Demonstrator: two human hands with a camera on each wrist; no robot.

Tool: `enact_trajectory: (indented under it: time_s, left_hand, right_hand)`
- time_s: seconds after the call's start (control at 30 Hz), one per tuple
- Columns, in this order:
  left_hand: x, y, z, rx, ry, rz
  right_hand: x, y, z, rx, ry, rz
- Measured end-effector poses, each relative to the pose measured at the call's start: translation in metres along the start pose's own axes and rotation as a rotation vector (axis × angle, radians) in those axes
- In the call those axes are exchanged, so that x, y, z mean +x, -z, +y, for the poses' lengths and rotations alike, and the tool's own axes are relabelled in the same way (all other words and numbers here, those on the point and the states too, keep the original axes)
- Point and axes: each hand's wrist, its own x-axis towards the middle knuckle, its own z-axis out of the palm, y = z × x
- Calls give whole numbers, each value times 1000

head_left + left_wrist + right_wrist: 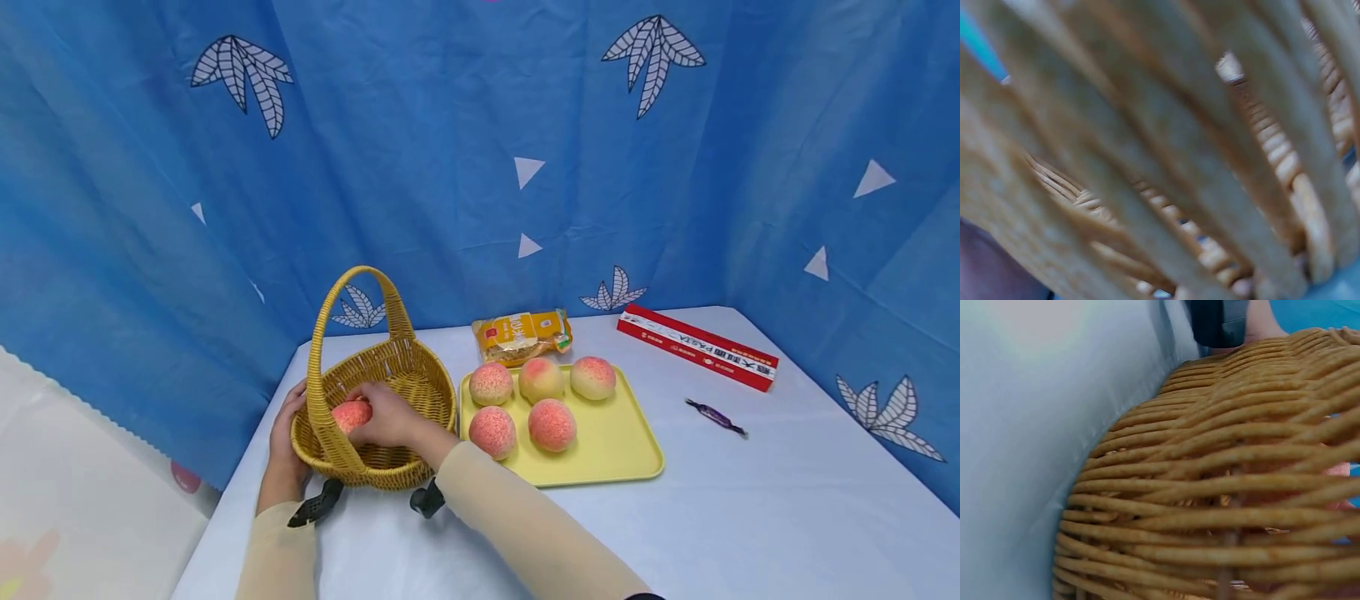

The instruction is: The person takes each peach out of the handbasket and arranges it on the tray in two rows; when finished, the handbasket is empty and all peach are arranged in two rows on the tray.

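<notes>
A yellow wicker basket [431, 379] with a tall arched handle stands at the table's left. My left hand [288, 429] holds its left side near the rim; the handle partly hides the fingertips. Inside the basket, my right hand [384, 417] grips a pinkish-red peach [351, 414] close to the handle's near foot. The left wrist view is filled by blurred basket weave [1166, 137]. From the right wrist, the outer basket wall [1210, 475] covers most of the view and hides the hand.
Right of the basket lies a yellow tray [607, 454] bearing several peaches [552, 425]. Behind it is an orange food packet [522, 336]. A red pasta box [697, 347] and a purple wrapped candy [716, 417] lie farther right. A blue curtain [465, 167] hangs behind the table.
</notes>
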Motion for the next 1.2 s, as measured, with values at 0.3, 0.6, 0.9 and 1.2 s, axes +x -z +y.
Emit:
enact_trajectory:
  time_s: [0.3, 0.6, 0.9, 1.2]
  left_hand:
    - [0, -1, 3, -51, -3, 4]
    - [-1, 1, 1, -94, -15, -20]
    - [1, 0, -2, -83, -32, -21]
    - [0, 3, -2, -148, -28, -35]
  right_hand:
    - [-17, 19, 3, 84, 3, 31]
    - [-34, 31, 8, 113, -11, 70]
    - [-53, 44, 12, 208, -15, 104]
    - [-74, 57, 18, 325, -31, 131]
